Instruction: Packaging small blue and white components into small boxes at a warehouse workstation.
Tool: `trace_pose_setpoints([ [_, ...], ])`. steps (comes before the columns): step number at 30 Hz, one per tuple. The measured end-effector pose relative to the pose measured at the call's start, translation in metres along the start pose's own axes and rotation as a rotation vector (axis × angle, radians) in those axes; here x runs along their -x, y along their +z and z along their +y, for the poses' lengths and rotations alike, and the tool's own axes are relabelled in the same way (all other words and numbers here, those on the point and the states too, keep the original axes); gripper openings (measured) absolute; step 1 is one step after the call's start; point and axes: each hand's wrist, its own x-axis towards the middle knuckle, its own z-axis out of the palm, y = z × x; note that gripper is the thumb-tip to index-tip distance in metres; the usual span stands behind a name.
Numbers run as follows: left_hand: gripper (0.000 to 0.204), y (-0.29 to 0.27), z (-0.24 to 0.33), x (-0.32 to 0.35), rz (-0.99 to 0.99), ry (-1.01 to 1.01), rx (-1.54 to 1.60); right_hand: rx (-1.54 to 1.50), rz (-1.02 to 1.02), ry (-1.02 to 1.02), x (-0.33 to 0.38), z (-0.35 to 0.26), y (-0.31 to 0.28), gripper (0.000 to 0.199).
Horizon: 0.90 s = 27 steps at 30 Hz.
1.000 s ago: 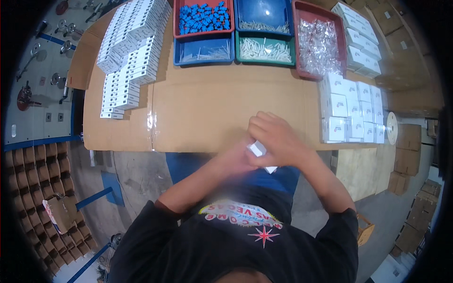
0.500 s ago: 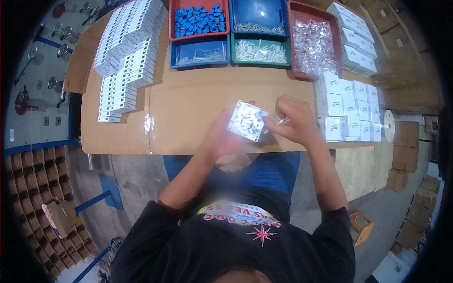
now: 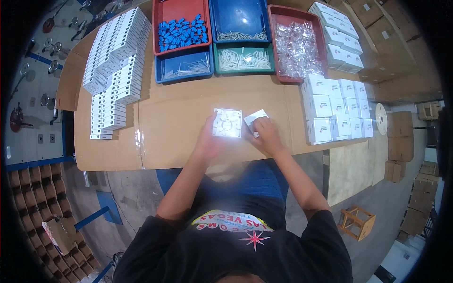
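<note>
Here at the near half of the brown cardboard-covered table [image 3: 179,106], both hands are busy: the left hand [image 3: 207,143] is gripping a bright white square plate-like piece [image 3: 227,123], its fingers along the piece's nine o'clock side, the face washed out by glare. Just beside it, at three o'clock, the right hand [image 3: 266,136] has its fingers closed on a thin, flat white piece [image 3: 255,117], tilted, a corner pointing toward one o'clock; whether the two pieces touch, I cannot tell. Looking out from the hands, ten o'clock brings a tall stepped stack of slim white boxes [image 3: 115,70]. At eleven sits a red plastic tray [image 3: 175,8] of small blue parts [image 3: 181,34], and right below it a blue plastic tray [image 3: 184,79] of thin pale sticks [image 3: 188,67]. Twelve o'clock gives us a green plastic tray [image 3: 245,71] of short white pegs [image 3: 243,58], with a deeper blue plastic tray [image 3: 238,16] behind, silvery pieces [image 3: 241,36] along its near end. One o'clock: a long red plastic tray [image 3: 321,49] heaped with clear plastic packets [image 3: 296,47]. And at three, a block of white cartons [image 3: 337,113]!
</note>
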Motion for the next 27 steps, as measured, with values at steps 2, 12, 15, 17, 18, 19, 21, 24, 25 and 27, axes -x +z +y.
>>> trace_pose_setpoints([
  [2,0.060,-0.004,-0.002,-0.001,0.017,-0.009,-0.039,-0.041,-0.022,0.035,-0.002,-0.007,-0.007,0.034],
  [12,0.059,-0.012,-0.012,-0.002,0.050,-0.015,-0.024,0.125,0.185,0.417,-0.059,0.080,-0.044,0.016],
  [15,0.059,-0.016,-0.013,-0.003,0.069,-0.019,-0.034,0.297,0.175,0.471,-0.086,0.112,-0.063,0.019],
  [17,0.060,-0.018,-0.013,-0.002,0.084,-0.030,-0.024,0.369,0.149,0.517,-0.097,0.125,-0.067,0.020],
  [18,0.060,-0.018,-0.014,-0.001,0.076,-0.042,-0.033,0.390,0.123,0.535,-0.101,0.129,-0.068,0.021],
  [19,0.060,-0.013,-0.012,0.000,0.112,-0.049,-0.046,0.409,0.095,0.554,-0.103,0.134,-0.067,0.021],
  [21,0.057,-0.002,-0.009,0.002,0.158,-0.104,-0.028,0.428,0.091,0.581,-0.103,0.145,-0.066,0.019],
  [24,0.054,-0.030,-0.020,-0.009,0.246,-0.035,-0.193,0.447,0.063,0.572,-0.104,0.162,-0.059,0.015],
  [25,0.050,-0.030,-0.024,-0.013,0.269,-0.004,-0.206,0.461,0.043,0.560,-0.101,0.167,-0.058,0.014],
  [27,0.047,-0.058,-0.026,-0.016,0.243,0.127,-0.507,0.444,0.040,0.555,-0.105,0.167,-0.055,0.013],
])
